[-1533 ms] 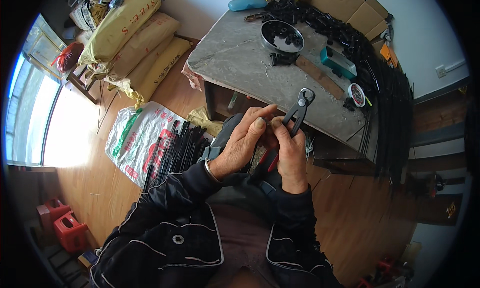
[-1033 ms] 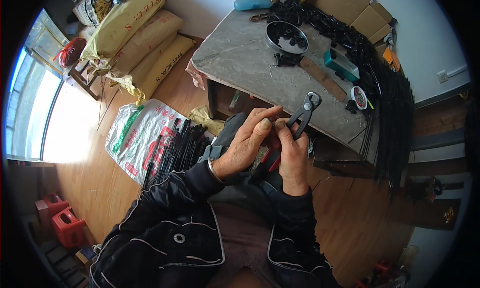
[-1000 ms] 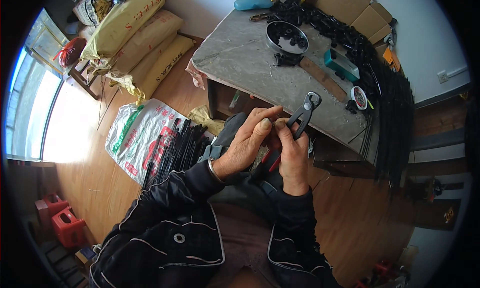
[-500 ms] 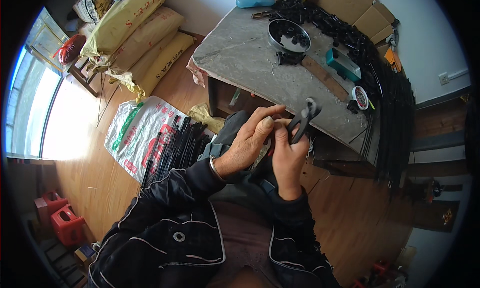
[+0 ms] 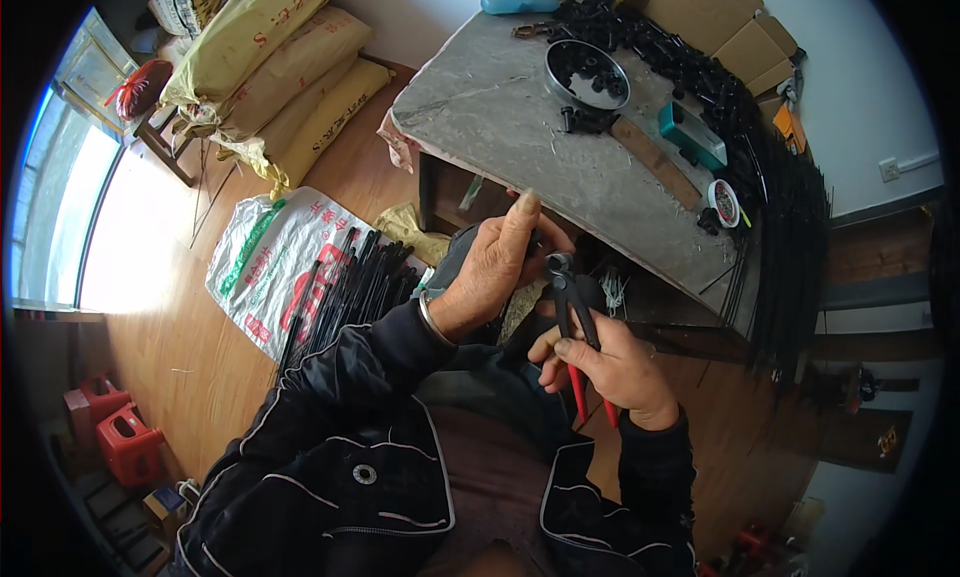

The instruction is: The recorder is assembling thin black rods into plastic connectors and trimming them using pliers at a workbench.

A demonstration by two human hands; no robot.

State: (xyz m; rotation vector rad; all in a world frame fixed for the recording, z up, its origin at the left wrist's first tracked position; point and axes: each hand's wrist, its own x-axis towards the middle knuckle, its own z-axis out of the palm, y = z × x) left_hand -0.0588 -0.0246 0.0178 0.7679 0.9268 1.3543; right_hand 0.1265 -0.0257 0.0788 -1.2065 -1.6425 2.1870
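My right hand grips pincers with black upper arms and red handles. Their rounded jaws point away from me and sit right beside the fingers of my left hand. That left hand is curled with its thumb raised, and a small dark piece shows between thumb and fingers. Most of this piece is hidden, so its kind cannot be made out. Both hands are above my lap, just off the near edge of the grey table.
On the table are a metal bowl of black parts, a heap of black fittings, a wooden strip, a teal box and a small white bowl. Black rods lie on a white sack. Full sacks are stacked behind.
My right hand has moved down and right; the pincers have swung so their jaws are by my left fingers and their red handles show. My left thumb has lifted.
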